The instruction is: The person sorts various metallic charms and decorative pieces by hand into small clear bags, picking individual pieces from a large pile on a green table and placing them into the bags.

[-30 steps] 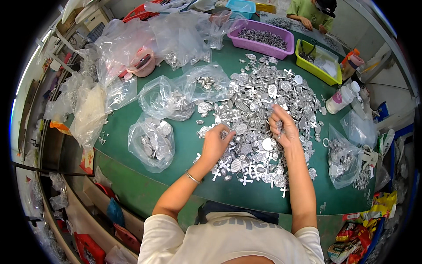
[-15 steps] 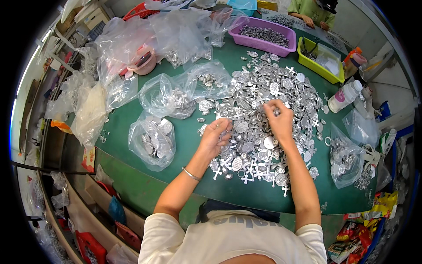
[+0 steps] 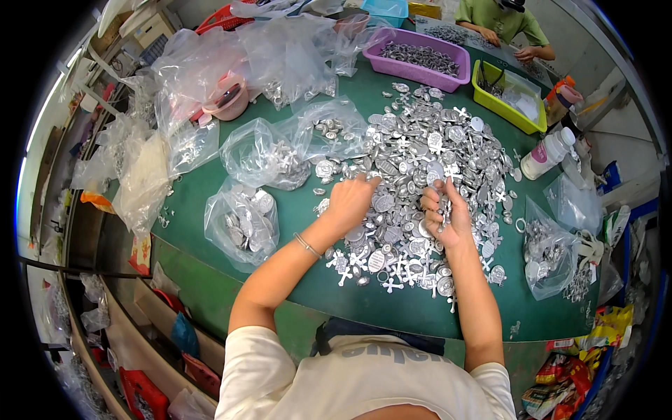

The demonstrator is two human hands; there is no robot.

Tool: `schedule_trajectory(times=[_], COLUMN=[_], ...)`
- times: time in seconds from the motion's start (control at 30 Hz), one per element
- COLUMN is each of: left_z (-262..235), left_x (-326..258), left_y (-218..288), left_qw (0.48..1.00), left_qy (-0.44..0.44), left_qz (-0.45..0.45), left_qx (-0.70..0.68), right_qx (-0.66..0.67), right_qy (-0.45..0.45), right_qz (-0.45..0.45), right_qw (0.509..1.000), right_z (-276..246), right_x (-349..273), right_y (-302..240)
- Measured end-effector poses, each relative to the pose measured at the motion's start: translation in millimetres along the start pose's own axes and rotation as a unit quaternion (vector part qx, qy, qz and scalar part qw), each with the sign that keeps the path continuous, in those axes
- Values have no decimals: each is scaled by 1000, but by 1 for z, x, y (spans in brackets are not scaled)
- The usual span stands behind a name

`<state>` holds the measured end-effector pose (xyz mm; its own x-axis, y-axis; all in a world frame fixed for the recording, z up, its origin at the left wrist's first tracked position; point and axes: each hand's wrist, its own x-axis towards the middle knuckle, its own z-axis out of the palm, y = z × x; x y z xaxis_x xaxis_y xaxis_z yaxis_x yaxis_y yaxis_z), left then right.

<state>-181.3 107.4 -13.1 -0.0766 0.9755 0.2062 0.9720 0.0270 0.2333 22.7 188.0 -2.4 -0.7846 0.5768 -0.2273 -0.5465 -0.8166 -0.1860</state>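
A wide heap of silver medals and small crosses (image 3: 399,241) covers the middle of the green table. My left hand (image 3: 352,201) lies over the heap's left part, back upward, its fingers bent down onto the pieces; what is between the fingertips is hidden. On the right of the heap my right hand (image 3: 450,217) is turned palm up, fingers curled around several small silver medals (image 3: 444,204). Left of my left hand stands an open clear plastic bag of medals (image 3: 245,227). Another clear bag (image 3: 280,157) with silver pieces lies behind it.
At the back are a purple tray (image 3: 420,61) of small metal parts and a yellow-green basket (image 3: 507,101) with pliers. A white bottle (image 3: 549,152) and a bag of pieces (image 3: 549,255) stand at right. A co-worker in a green shirt (image 3: 500,24) sits across the table.
My left hand has moved forward and right, from hovering at the heap's edge down onto it. My right hand has drawn back slightly and turned palm up, showing the medals. The co-worker has shifted.
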Motion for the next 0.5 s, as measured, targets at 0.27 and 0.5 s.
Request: schedule_trajectory(times=[0.27, 0.5], left_z=[6, -29], left_x=[1, -18], left_y=[-9, 18], left_qw=[991, 534], left_qy=[89, -167], left_qz=[5, -261], left_qx=[-98, -786], right_qx=[-11, 83], right_qy=[27, 81], right_qz=[12, -19], right_qw=[999, 993], right_z=[-3, -2], right_x=[-6, -14], right_y=[4, 22])
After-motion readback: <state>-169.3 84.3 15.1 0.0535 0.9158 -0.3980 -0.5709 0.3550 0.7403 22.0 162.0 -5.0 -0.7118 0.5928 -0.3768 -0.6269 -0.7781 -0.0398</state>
